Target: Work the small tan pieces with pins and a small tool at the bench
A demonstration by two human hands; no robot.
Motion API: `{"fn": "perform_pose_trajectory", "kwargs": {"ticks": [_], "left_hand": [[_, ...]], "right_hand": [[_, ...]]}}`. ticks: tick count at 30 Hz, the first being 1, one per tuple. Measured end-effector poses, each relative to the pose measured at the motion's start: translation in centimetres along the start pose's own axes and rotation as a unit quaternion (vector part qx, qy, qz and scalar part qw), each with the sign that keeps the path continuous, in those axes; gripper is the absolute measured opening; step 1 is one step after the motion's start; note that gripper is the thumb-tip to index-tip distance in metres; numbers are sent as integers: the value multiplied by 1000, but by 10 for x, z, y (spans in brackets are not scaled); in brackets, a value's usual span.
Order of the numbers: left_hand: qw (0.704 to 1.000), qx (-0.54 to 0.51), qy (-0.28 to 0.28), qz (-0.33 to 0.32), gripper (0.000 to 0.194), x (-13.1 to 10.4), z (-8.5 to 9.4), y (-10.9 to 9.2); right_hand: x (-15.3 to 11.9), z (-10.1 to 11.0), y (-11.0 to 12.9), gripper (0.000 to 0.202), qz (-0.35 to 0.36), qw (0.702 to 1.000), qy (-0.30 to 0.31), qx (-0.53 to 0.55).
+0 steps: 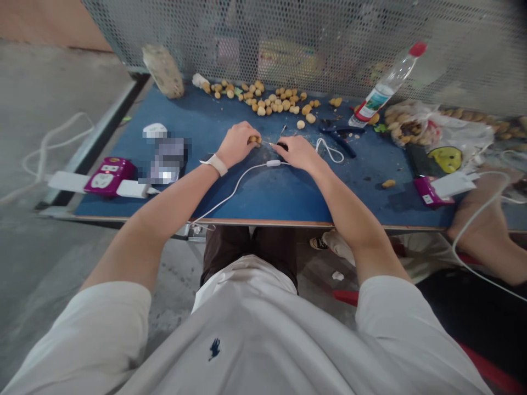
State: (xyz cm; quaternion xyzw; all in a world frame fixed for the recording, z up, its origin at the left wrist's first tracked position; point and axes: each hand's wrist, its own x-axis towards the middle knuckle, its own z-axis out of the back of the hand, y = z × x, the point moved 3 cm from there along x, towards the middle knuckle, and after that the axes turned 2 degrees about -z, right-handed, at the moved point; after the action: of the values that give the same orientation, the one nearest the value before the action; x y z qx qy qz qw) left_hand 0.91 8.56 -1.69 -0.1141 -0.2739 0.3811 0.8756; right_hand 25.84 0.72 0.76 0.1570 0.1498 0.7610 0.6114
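Note:
Near the middle of the blue table (263, 200), my left hand (239, 144) is closed round a small brown nut or fruit (254, 140). Just to its right, my right hand (298, 152) pinches a small dark object (282, 146), too small to name. A thin pale piece lies between the fingertips of both hands. A white cable with an inline switch (273, 163) runs below my hands. Behind them spreads a row of small round brown fruits (272, 103). Blue-handled pliers (341, 140) lie right of my right hand, beside a loop of white cord (329, 152).
On the left are a jar (164, 71), a phone (168, 159) and a purple power socket (109, 176). A bottle with a red cap (385, 88) and a plastic bag (457, 134) stand right, near another person's arm (486, 219). A perforated metal panel (230, 38) borders the back.

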Motion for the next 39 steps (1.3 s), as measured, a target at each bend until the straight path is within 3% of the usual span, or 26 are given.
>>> {"fn": "perform_pose_trajectory", "kwargs": {"ticks": [17, 26, 31, 39], "left_hand": [[1000, -15, -9, -3, 19, 0, -1, 1], [998, -1, 42, 41, 25, -2, 6, -14], [1000, 0, 21, 18, 27, -3, 5, -11], [999, 9, 35, 2, 30, -3, 5, -7]], "right_hand": [[0, 0, -4, 67, 5, 1000, -1, 8], [-5, 2, 13, 59, -34, 997, 8, -62], [-7, 3, 16, 53, -23, 997, 18, -76], [-7, 2, 12, 58, -12, 998, 22, -53]]}}
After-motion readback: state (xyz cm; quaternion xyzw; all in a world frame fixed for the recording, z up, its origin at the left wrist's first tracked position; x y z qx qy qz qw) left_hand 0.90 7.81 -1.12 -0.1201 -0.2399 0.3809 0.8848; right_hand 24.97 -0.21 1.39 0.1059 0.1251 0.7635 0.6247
